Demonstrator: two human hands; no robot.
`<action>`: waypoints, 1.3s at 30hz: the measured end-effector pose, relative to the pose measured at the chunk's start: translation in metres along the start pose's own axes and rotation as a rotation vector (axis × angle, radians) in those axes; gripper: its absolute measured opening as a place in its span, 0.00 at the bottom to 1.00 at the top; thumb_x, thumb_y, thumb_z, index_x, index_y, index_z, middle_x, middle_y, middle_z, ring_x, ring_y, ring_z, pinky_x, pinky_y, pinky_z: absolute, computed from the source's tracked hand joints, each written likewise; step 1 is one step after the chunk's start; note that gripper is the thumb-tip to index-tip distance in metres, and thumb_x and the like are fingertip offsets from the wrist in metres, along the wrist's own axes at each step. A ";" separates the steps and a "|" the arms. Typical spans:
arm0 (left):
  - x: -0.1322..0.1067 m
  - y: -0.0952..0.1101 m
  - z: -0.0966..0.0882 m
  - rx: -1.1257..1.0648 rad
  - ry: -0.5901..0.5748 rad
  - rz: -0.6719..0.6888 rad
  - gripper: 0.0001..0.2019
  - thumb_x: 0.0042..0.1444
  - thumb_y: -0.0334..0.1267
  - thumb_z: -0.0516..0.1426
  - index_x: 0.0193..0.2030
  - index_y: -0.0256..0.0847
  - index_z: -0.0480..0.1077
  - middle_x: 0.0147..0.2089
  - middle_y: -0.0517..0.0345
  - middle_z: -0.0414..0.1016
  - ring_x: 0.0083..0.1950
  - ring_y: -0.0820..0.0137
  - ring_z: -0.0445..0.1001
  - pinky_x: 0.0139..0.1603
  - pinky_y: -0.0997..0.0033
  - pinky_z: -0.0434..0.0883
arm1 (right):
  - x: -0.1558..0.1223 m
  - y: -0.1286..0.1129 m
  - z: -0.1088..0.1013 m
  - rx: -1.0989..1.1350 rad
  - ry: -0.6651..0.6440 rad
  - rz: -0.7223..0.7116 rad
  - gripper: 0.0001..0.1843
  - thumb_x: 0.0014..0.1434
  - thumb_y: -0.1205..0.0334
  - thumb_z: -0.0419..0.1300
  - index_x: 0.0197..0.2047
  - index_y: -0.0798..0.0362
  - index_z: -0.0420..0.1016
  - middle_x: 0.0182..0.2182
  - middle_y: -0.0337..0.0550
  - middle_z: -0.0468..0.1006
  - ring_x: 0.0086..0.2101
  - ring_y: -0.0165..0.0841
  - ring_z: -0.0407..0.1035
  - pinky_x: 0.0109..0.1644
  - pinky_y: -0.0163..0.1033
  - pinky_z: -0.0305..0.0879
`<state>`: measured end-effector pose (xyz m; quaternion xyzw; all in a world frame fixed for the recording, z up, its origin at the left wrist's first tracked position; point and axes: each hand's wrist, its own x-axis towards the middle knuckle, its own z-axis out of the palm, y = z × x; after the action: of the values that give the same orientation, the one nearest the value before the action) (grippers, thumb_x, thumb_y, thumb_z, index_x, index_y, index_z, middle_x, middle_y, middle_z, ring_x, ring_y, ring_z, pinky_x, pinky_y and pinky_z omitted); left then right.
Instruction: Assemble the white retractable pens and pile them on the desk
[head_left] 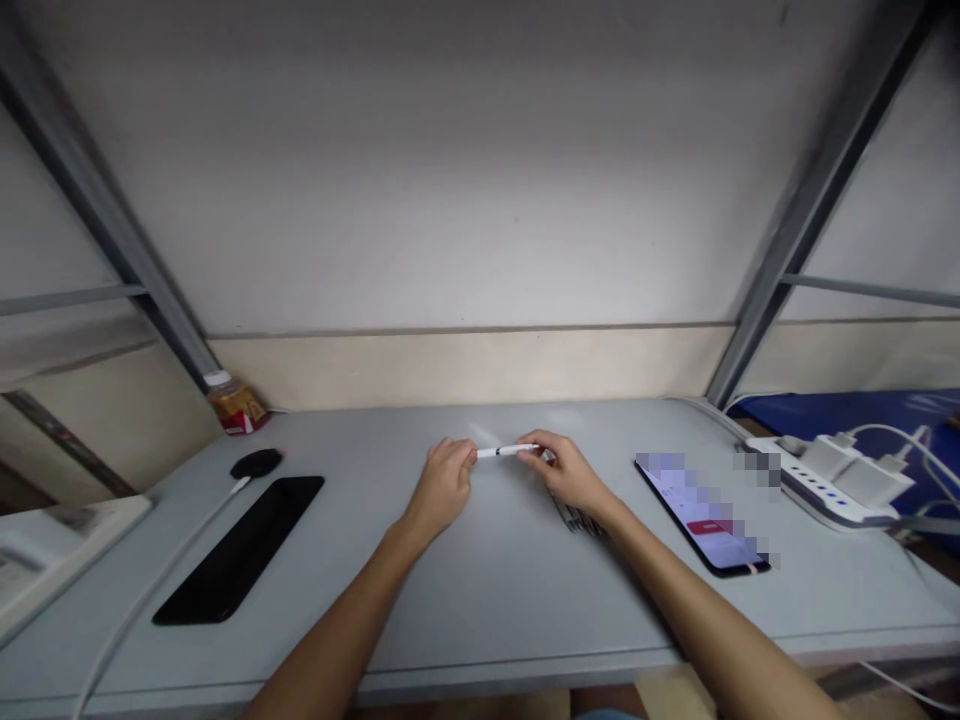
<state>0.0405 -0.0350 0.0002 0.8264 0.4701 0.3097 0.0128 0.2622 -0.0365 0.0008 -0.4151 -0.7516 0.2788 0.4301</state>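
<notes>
A slim white pen [496, 452] with a dark band near its middle is held level just above the grey desk. My left hand [442, 485] is closed on its left end, fingers pressed together. The right end sits in a pinch of my right hand [562, 465], between thumb and fingers. Partly hidden under my right wrist lie several thin dark-and-clear pieces [579, 520], whose kind I cannot make out.
On the left of the desk [480, 610] are a dark phone [244, 550], a black puck [256, 463] with a white cable, and a white-capped bottle [235, 402]. On the right lie a lit phone [697, 515] and a white power strip [817, 490] with plugged chargers.
</notes>
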 end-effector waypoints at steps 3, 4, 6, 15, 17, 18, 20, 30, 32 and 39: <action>0.000 0.001 0.000 0.026 -0.023 -0.012 0.12 0.65 0.33 0.43 0.33 0.41 0.64 0.33 0.58 0.70 0.39 0.66 0.65 0.42 0.65 0.59 | 0.001 0.003 -0.001 0.001 -0.029 0.039 0.16 0.61 0.51 0.55 0.43 0.52 0.75 0.31 0.41 0.75 0.30 0.31 0.67 0.32 0.34 0.60; -0.001 0.001 0.001 0.037 -0.032 -0.006 0.12 0.66 0.34 0.43 0.34 0.42 0.64 0.34 0.58 0.71 0.40 0.66 0.65 0.42 0.65 0.58 | 0.001 0.004 -0.001 -0.009 -0.062 0.067 0.17 0.62 0.50 0.53 0.38 0.53 0.76 0.27 0.40 0.74 0.27 0.30 0.65 0.31 0.34 0.59; -0.001 0.001 0.001 0.052 -0.045 0.006 0.12 0.66 0.35 0.42 0.35 0.42 0.64 0.35 0.58 0.71 0.41 0.65 0.65 0.43 0.65 0.58 | 0.000 0.003 -0.002 -0.025 -0.087 0.080 0.18 0.63 0.52 0.51 0.32 0.54 0.75 0.23 0.39 0.71 0.25 0.29 0.63 0.30 0.34 0.58; -0.002 0.003 0.001 0.041 -0.075 -0.004 0.14 0.68 0.39 0.41 0.36 0.42 0.64 0.37 0.58 0.72 0.42 0.65 0.65 0.44 0.64 0.58 | 0.001 0.006 -0.002 0.025 -0.117 0.189 0.24 0.63 0.48 0.49 0.26 0.56 0.73 0.19 0.39 0.69 0.21 0.28 0.63 0.27 0.34 0.58; -0.002 0.002 0.001 0.033 -0.083 0.000 0.13 0.67 0.40 0.42 0.38 0.43 0.65 0.37 0.58 0.72 0.43 0.65 0.65 0.44 0.64 0.58 | 0.002 0.006 -0.004 0.032 -0.069 0.117 0.15 0.58 0.52 0.56 0.29 0.55 0.73 0.23 0.39 0.71 0.24 0.28 0.64 0.29 0.33 0.59; -0.002 0.002 0.001 0.027 -0.086 0.000 0.13 0.67 0.40 0.42 0.39 0.43 0.65 0.38 0.58 0.72 0.43 0.65 0.65 0.45 0.64 0.59 | 0.002 0.006 -0.005 0.049 -0.032 0.079 0.11 0.54 0.54 0.61 0.34 0.54 0.74 0.27 0.39 0.73 0.27 0.28 0.65 0.31 0.32 0.60; -0.002 0.002 0.000 0.018 -0.086 0.002 0.12 0.67 0.40 0.44 0.40 0.43 0.65 0.39 0.57 0.72 0.44 0.65 0.65 0.46 0.63 0.59 | 0.002 0.006 -0.005 0.098 0.008 0.071 0.15 0.50 0.55 0.65 0.41 0.53 0.73 0.33 0.40 0.74 0.29 0.29 0.66 0.33 0.32 0.61; -0.001 0.005 -0.001 -0.014 -0.130 0.022 0.11 0.67 0.39 0.44 0.44 0.43 0.65 0.41 0.57 0.72 0.44 0.65 0.66 0.47 0.63 0.60 | 0.003 0.009 -0.006 0.109 -0.032 0.088 0.18 0.52 0.58 0.64 0.46 0.52 0.73 0.31 0.38 0.74 0.30 0.29 0.66 0.33 0.33 0.61; -0.002 0.005 -0.001 -0.004 -0.135 0.025 0.11 0.67 0.39 0.43 0.45 0.43 0.65 0.41 0.57 0.72 0.44 0.65 0.66 0.47 0.63 0.60 | 0.002 0.006 -0.007 0.076 -0.096 0.123 0.13 0.58 0.55 0.58 0.42 0.54 0.75 0.25 0.37 0.72 0.25 0.28 0.64 0.30 0.33 0.59; -0.002 0.002 0.002 -0.033 -0.153 0.057 0.14 0.68 0.39 0.41 0.38 0.41 0.65 0.36 0.57 0.70 0.39 0.67 0.67 0.43 0.66 0.62 | 0.000 0.004 -0.008 -0.166 -0.011 -0.102 0.08 0.52 0.72 0.60 0.35 0.53 0.76 0.31 0.40 0.75 0.31 0.29 0.66 0.35 0.33 0.59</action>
<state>0.0423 -0.0366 -0.0018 0.8605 0.4388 0.2534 0.0535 0.2711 -0.0335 0.0017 -0.4091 -0.7947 0.1954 0.4037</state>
